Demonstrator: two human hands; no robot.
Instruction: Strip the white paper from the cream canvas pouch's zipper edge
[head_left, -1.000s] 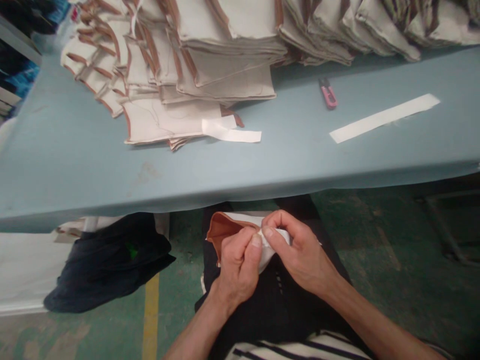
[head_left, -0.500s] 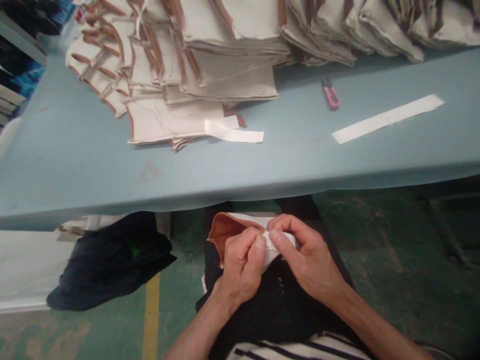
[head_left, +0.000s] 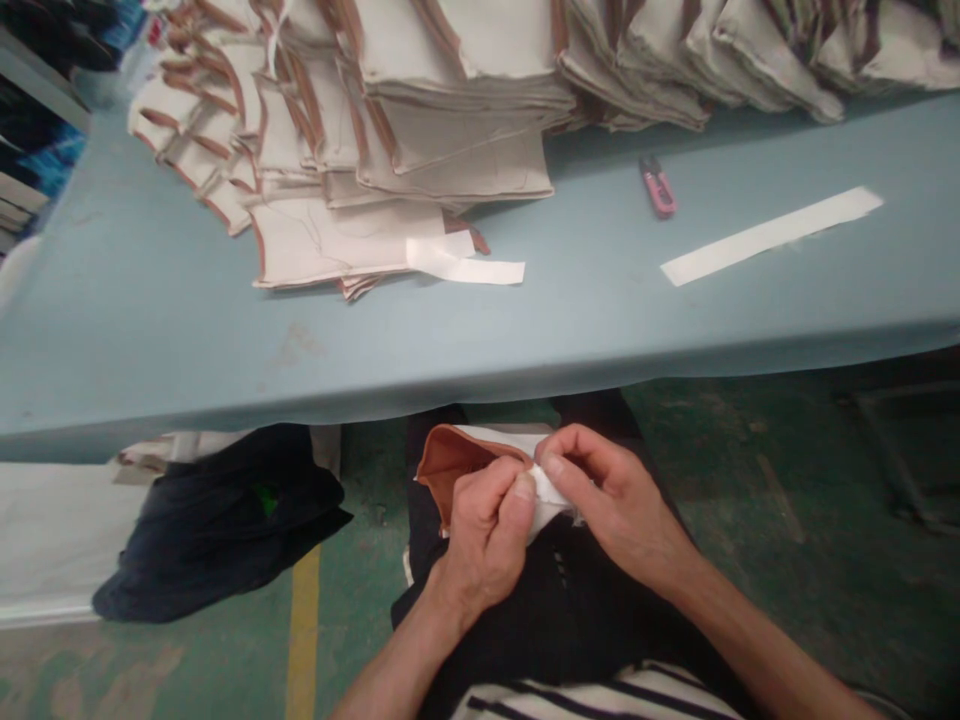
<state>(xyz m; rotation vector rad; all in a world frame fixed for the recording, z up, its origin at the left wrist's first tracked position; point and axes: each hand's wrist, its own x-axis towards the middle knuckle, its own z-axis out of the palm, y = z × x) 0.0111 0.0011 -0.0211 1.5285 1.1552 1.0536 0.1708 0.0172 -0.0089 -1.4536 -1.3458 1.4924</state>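
Observation:
Over my lap, below the table edge, I hold a sewn fabric piece, off-white outside with an orange-brown inside that gapes open on the left. My left hand is closed on it, thumb pressed against the bent fingers at its edge. Close beside it, my right hand pinches the white part of the same piece between thumb and forefinger. The fingertips of both hands nearly meet, and what lies right between them is too small to make out.
Stacks of similar sewn pieces line the back of the blue-green table. Pink thread snips, a white strip and a folded white strip lie on it. Dark cloth hangs at lower left over a white surface.
My right hand's fingers have shifted slightly up, and a bit more of the white fabric below them shows. My left hand stays in place.

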